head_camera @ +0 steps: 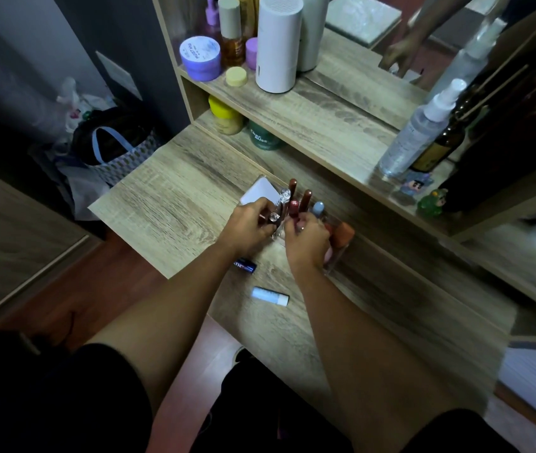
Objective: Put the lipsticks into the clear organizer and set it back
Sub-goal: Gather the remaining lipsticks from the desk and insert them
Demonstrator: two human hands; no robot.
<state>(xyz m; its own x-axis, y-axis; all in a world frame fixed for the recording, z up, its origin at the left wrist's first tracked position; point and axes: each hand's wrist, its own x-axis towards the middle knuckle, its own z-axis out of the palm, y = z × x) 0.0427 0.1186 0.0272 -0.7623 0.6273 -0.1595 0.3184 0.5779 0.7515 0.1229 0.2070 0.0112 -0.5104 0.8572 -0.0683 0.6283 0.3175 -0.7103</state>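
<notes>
Your wooden desk (168,204) holds 2 loose tubes (269,295); left hand (247,223) pinches a lipstick (272,218), right hand's (305,240) grip unclear, at the organizer (335,259).

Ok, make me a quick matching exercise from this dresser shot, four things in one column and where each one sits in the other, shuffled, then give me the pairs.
Things
1. pale blue tube
2. dark blue tube
3. purple jar
4. green jar

Places
A. on the upper shelf, left of the tall white cylinder
B. tucked under the shelf, beside the yellow-lidded jar
C. lying on the desktop between the two forearms
D. lying on the desktop, partly hidden under the left hand's wrist

Pairs: 1-C, 2-D, 3-A, 4-B
</notes>
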